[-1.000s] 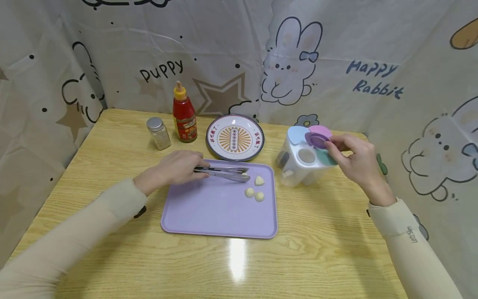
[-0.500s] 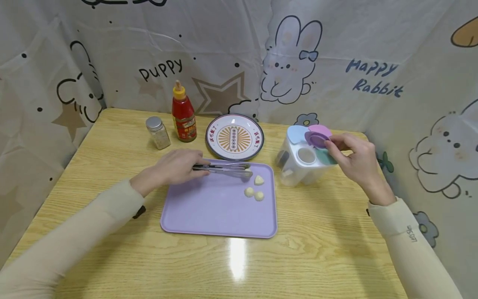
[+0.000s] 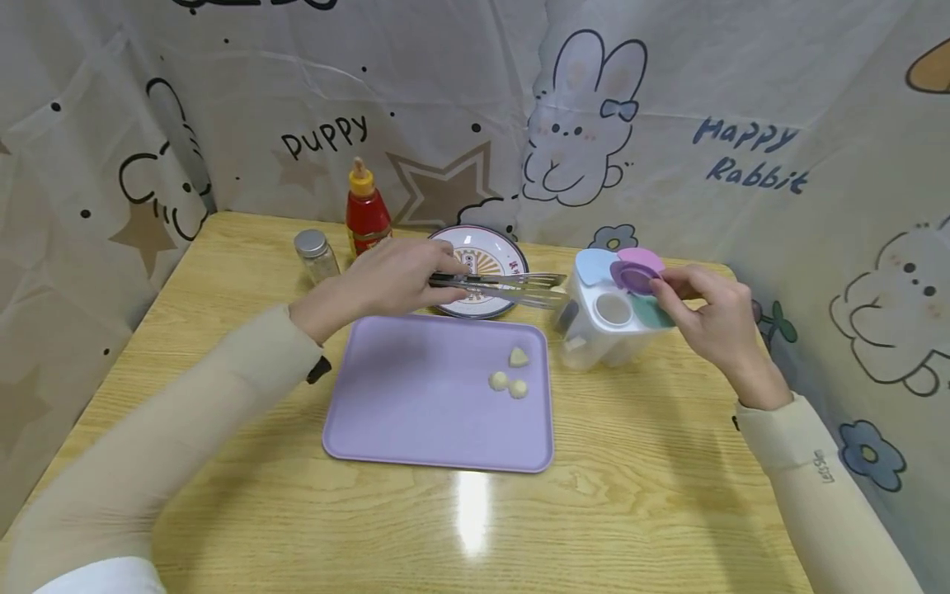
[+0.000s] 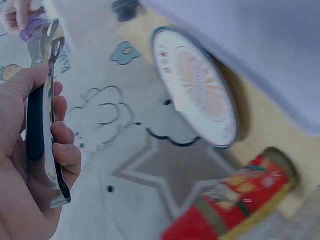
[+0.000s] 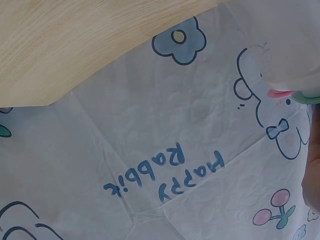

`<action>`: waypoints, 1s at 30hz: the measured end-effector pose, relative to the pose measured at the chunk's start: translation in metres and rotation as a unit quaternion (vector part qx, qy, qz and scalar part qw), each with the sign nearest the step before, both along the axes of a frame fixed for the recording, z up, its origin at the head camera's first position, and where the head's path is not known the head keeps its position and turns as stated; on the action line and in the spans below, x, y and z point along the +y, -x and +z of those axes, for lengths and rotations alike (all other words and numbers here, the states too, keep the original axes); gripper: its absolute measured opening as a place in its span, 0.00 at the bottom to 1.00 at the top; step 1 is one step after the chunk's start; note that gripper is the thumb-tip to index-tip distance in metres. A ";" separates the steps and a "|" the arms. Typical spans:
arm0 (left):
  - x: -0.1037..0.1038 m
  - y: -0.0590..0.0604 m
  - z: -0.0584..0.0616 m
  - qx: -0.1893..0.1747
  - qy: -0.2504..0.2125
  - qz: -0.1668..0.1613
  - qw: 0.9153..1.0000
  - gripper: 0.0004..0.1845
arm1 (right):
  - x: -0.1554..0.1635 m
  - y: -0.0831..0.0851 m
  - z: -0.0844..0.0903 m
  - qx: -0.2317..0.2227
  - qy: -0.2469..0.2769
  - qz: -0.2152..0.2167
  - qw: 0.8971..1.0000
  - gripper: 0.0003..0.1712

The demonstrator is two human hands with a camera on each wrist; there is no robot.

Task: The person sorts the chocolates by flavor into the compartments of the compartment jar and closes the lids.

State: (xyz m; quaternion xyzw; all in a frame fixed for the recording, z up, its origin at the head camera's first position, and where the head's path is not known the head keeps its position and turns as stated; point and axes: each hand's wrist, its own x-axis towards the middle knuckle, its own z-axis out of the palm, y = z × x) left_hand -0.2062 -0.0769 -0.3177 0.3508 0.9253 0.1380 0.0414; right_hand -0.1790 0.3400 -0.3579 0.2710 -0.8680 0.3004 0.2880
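My left hand (image 3: pixel 397 276) grips metal tongs (image 3: pixel 505 289) with black handles, held above the plate (image 3: pixel 512 247). The fingers wrap round the handles in the left wrist view. Between the tong tips, just left of the clear container (image 3: pixel 582 351), there seems to be a pale piece, mostly hidden. My right hand (image 3: pixel 708 318) pinches the raised purple lid (image 3: pixel 634 278), and the round opening (image 3: pixel 613 308) below it is uncovered. On the container's top, the blue lid (image 3: pixel 596 266), pink lid (image 3: pixel 640 260) and green lid (image 3: pixel 653 311) lie down.
Several pale pieces, one a wedge (image 3: pixel 518 357), lie at the right of the purple tray (image 3: pixel 416 421). Behind my left hand stand a red sauce bottle (image 3: pixel 367 214) and a silver-capped jar (image 3: pixel 315 256). A printed curtain (image 3: pixel 445 99) hangs along the table's back.
The left hand has lifted the tongs off the tray and carried them up and right over the plate towards the container. One pale piece has left the tray. The right hand holds still.
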 end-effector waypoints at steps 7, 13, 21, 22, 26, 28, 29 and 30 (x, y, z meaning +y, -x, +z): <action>0.026 0.006 0.020 0.006 0.013 -0.021 1.000 0.22 | 0.000 -0.001 -0.001 0.004 0.004 0.002 1.000 0.12; 0.046 0.009 0.021 -0.002 0.018 -0.037 0.999 0.21 | -0.001 -0.001 0.000 0.004 0.001 -0.002 1.000 0.13; 0.066 0.013 0.019 -0.003 0.031 -0.047 0.998 0.21 | -0.001 -0.002 0.003 0.004 -0.009 -0.007 1.000 0.12; 0.067 0.014 0.019 -0.003 0.031 -0.047 0.998 0.22 | -0.001 -0.002 0.003 0.005 -0.009 -0.007 1.000 0.12; 0.071 0.016 0.019 -0.010 0.033 -0.048 0.998 0.21 | -0.001 -0.001 0.002 0.003 -0.013 -0.004 1.000 0.12; 0.072 0.016 0.019 -0.013 0.034 -0.049 0.998 0.21 | -0.001 -0.001 0.002 0.004 -0.014 -0.002 1.000 0.12; 0.073 0.017 0.019 -0.014 0.034 -0.049 0.998 0.22 | 0.000 -0.001 0.002 0.004 -0.015 -0.001 1.000 0.12; 0.073 0.017 0.020 -0.014 0.034 -0.049 0.998 0.22 | -0.001 -0.001 0.002 0.005 -0.013 -0.001 1.000 0.12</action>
